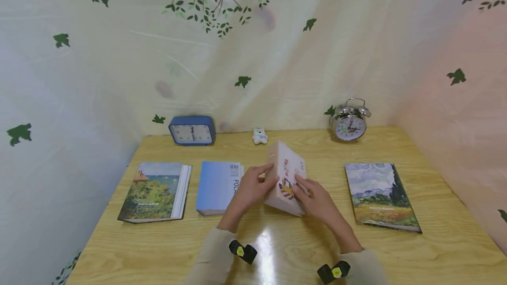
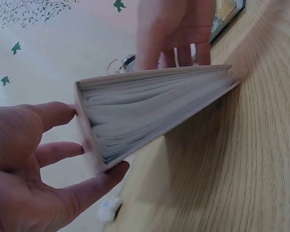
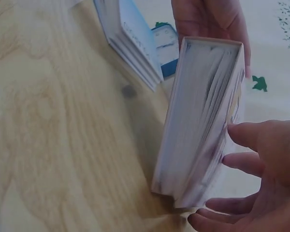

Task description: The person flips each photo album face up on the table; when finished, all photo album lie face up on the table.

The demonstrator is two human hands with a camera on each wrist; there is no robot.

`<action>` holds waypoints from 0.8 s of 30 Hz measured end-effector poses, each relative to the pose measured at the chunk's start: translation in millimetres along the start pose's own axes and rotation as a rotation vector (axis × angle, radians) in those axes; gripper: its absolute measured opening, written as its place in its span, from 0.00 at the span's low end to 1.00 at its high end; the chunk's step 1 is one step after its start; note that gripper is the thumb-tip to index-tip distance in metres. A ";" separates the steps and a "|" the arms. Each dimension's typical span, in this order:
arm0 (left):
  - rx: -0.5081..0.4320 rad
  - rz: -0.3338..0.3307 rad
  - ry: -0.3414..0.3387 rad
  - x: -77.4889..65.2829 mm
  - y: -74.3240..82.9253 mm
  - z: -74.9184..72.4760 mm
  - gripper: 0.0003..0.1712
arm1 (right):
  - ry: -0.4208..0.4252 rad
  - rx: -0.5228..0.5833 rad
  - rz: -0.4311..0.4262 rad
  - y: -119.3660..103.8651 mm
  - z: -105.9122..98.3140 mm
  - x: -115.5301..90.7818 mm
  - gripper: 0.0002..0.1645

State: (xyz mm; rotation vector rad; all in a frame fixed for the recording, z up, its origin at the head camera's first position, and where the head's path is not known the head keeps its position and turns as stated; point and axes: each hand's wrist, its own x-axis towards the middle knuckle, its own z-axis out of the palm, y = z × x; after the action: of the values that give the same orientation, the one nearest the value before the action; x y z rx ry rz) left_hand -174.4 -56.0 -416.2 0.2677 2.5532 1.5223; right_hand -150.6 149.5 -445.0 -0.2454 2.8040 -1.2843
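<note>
A thick pale pink photo album (image 1: 291, 173) with a printed cover stands tilted over the middle of the wooden table. My left hand (image 1: 255, 184) grips it by the spine, as the left wrist view shows with fingers (image 2: 58, 115) on either side of the spine. On the printed cover rest the fairly straight fingers of my right hand (image 1: 314, 199). The page edges (image 3: 198, 106) face the right wrist camera, and the covers spread slightly apart at the far end from the spine. Beside my left hand lies a blue album (image 1: 215, 188), partly hidden by that hand and wrist.
A landscape-covered photo album (image 1: 152, 192) lies at the left, another painted album (image 1: 378, 197) at the right. Along the back stand a blue clock (image 1: 192, 131), a small white bear figurine (image 1: 259, 136) and a silver twin-bell alarm clock (image 1: 350, 126), before a leaf-patterned curtain (image 1: 285, 65).
</note>
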 end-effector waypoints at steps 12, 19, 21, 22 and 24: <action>0.070 -0.107 -0.065 -3.3 -12.7 0.7 0.29 | -0.004 -0.033 0.101 9.5 8.9 6.6 0.34; 0.083 -0.110 -0.044 -1.9 -21.8 10.4 0.28 | -0.018 -0.079 0.113 11.5 11.5 7.8 0.35; 0.078 -0.112 -0.042 -2.0 -22.8 11.3 0.28 | -0.023 -0.095 0.109 11.9 11.8 7.7 0.35; 0.077 -0.118 -0.043 -2.1 -23.0 11.4 0.28 | -0.022 -0.102 0.104 12.2 12.0 7.9 0.35; 0.075 -0.119 -0.048 -2.2 -23.4 10.7 0.28 | -0.012 -0.109 0.089 11.7 12.4 7.9 0.35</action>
State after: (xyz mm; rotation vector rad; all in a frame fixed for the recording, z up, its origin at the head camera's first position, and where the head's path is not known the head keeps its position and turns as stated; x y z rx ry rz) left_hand -171.6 -58.4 -441.8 0.1564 2.5435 1.3640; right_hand -158.6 146.4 -461.8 -0.1307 2.8426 -1.1106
